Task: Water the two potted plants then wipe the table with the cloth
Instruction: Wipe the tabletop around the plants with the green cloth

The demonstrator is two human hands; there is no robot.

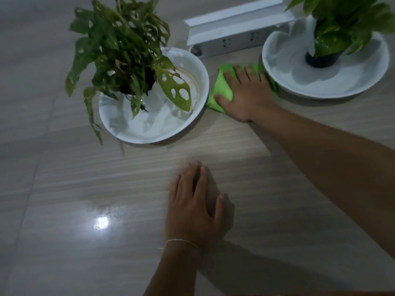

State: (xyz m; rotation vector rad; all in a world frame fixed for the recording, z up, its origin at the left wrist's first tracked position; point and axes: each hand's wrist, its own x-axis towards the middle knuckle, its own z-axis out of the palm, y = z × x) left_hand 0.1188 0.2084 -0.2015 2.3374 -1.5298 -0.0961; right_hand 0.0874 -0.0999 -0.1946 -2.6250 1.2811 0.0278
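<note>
A plant with holed leaves (119,50) stands in a white bowl (198,99) at the left, with water in the bowl. A second leafy plant (342,24) in a dark pot (320,60) stands in a white bowl (342,86) at the right. Between the two bowls lies a bright green cloth (222,88) on the pale wood-grain table (256,157). My right hand (245,92) presses flat on the cloth, fingers spread. My left hand (194,206) rests flat on the table nearer to me, holding nothing.
A white power strip with an open white lid (235,28) lies behind the cloth, between the bowls. A bright light reflection (101,223) shines on the wet-looking table at the left front.
</note>
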